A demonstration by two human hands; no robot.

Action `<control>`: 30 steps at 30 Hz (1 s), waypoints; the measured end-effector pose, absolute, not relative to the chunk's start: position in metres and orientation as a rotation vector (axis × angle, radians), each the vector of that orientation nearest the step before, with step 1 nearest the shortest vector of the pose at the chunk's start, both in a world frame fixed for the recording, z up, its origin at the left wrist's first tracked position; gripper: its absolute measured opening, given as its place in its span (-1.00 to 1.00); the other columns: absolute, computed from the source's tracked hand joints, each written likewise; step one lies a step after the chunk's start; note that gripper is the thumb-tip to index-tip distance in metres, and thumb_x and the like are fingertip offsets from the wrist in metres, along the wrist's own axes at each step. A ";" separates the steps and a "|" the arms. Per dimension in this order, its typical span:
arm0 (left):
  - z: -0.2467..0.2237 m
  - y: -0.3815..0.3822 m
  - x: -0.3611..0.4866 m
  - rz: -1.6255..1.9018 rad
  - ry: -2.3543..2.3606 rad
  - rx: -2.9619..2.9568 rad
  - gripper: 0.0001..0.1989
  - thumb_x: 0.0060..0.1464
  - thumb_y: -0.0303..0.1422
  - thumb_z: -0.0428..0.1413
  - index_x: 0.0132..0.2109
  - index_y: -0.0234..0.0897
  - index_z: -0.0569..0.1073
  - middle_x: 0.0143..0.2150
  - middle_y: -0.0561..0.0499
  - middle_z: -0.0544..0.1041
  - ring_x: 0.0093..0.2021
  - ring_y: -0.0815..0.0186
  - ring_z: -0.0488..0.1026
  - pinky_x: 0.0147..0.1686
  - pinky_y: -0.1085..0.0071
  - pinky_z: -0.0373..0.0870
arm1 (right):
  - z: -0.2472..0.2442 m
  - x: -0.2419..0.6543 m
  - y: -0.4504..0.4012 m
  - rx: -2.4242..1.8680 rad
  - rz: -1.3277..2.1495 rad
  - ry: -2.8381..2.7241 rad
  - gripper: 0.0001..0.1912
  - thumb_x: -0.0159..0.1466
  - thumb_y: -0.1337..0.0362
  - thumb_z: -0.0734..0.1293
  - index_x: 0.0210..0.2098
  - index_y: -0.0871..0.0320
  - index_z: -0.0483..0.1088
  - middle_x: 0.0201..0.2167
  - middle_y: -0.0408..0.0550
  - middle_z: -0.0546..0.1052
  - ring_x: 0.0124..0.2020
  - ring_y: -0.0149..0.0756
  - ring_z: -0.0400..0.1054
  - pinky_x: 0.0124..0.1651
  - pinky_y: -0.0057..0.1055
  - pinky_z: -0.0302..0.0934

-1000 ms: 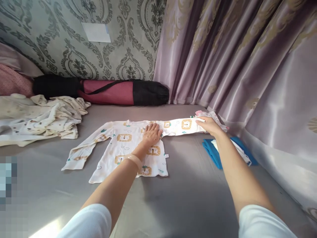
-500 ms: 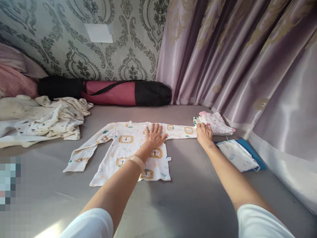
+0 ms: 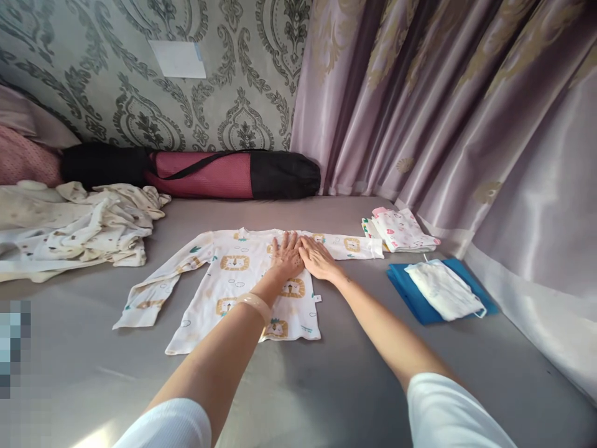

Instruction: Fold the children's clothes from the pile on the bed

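A white long-sleeved child's shirt (image 3: 252, 286) printed with lion faces lies spread on the grey sheet. My left hand (image 3: 285, 256) rests flat on its upper chest, fingers spread, a pale bangle on the wrist. Beside it, my right hand (image 3: 319, 258) lies flat at the shoulder where the right-hand sleeve begins, its fingertips touching or nearly touching my left hand. That sleeve stretches straight out to the right, while the other sleeve (image 3: 158, 295) angles down to the left with some creases. My forearms hide part of the shirt's front.
Folded pink-patterned clothes (image 3: 403, 230) sit just past the right cuff. Nearer, a white item with ear-like loops (image 3: 445, 289) lies on a blue folded cloth (image 3: 405, 292). Crumpled cream clothes (image 3: 93, 224) lie left. A maroon and black roll bag (image 3: 205, 174) lines the wall; curtains (image 3: 420, 106) hang right.
My right hand has let go of the cuff and moved left along the sleeve to the shoulder, its fingers now stretched out. My left hand stays on the chest.
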State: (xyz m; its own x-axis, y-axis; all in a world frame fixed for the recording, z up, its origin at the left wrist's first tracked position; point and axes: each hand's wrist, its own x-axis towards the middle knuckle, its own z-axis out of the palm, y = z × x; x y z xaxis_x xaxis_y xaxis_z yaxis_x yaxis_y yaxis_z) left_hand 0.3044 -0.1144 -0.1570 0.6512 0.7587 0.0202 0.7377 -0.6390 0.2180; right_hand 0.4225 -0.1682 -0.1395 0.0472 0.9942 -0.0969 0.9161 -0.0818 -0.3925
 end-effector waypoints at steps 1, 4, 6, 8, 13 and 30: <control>-0.158 -0.115 0.305 0.184 1.233 2.680 -0.40 0.29 -0.23 -0.26 0.41 -0.28 0.07 0.45 -0.12 -0.01 0.45 -0.06 -0.17 0.32 -0.23 -0.23 | -0.142 0.426 -0.170 -2.141 0.487 -1.953 -0.29 0.43 0.03 -0.18 0.41 0.36 -0.11 0.44 0.11 -0.12 0.45 -0.20 -0.31 0.42 -0.22 -0.40; -0.163 -0.114 0.306 0.268 1.249 2.681 -0.39 0.30 -0.17 -0.29 0.40 -0.29 0.10 0.44 -0.14 0.03 0.44 -0.06 -0.14 0.31 -0.24 -0.22 | -0.145 0.451 -0.180 -2.303 0.404 -1.904 -0.31 0.43 0.04 -0.16 0.42 0.32 -0.12 0.45 0.08 -0.16 0.45 -0.16 -0.35 0.42 -0.16 -0.44; -0.167 -0.113 0.306 0.305 1.254 2.681 -0.39 0.31 -0.15 -0.31 0.39 -0.27 0.12 0.44 -0.13 0.04 0.44 -0.05 -0.13 0.31 -0.25 -0.21 | -0.144 0.473 -0.188 -2.400 0.371 -1.863 -0.32 0.43 0.06 -0.16 0.42 0.31 -0.12 0.45 0.07 -0.15 0.45 -0.14 -0.35 0.42 -0.13 -0.43; -0.170 -0.112 0.307 0.317 1.252 2.683 -0.39 0.31 -0.14 -0.31 0.39 -0.25 0.13 0.44 -0.12 0.05 0.44 -0.04 -0.12 0.31 -0.25 -0.21 | -0.143 0.494 -0.196 -2.487 0.354 -1.813 -0.34 0.44 0.09 -0.16 0.42 0.28 -0.11 0.45 0.08 -0.14 0.45 -0.12 -0.34 0.42 -0.10 -0.40; -0.168 -0.112 0.306 0.305 1.241 2.672 -0.39 0.31 -0.14 -0.30 0.39 -0.30 0.13 0.44 -0.12 0.04 0.44 -0.04 -0.13 0.32 -0.23 -0.24 | -0.145 0.531 -0.212 -2.624 0.287 -1.705 -0.41 0.44 0.15 -0.11 0.42 0.11 -0.07 0.45 0.08 -0.10 0.44 -0.07 -0.27 0.39 -0.04 -0.27; -0.155 -0.117 0.299 0.266 1.207 2.651 -0.37 0.29 -0.04 -0.25 0.38 -0.25 0.12 0.45 -0.13 0.03 0.44 -0.05 -0.15 0.33 -0.20 -0.25 | -0.116 0.389 -0.253 -2.328 0.702 -1.604 -0.60 0.25 -0.06 0.28 -0.50 0.12 0.38 -0.46 -0.02 0.53 -0.39 -0.27 0.39 -0.42 -0.46 0.05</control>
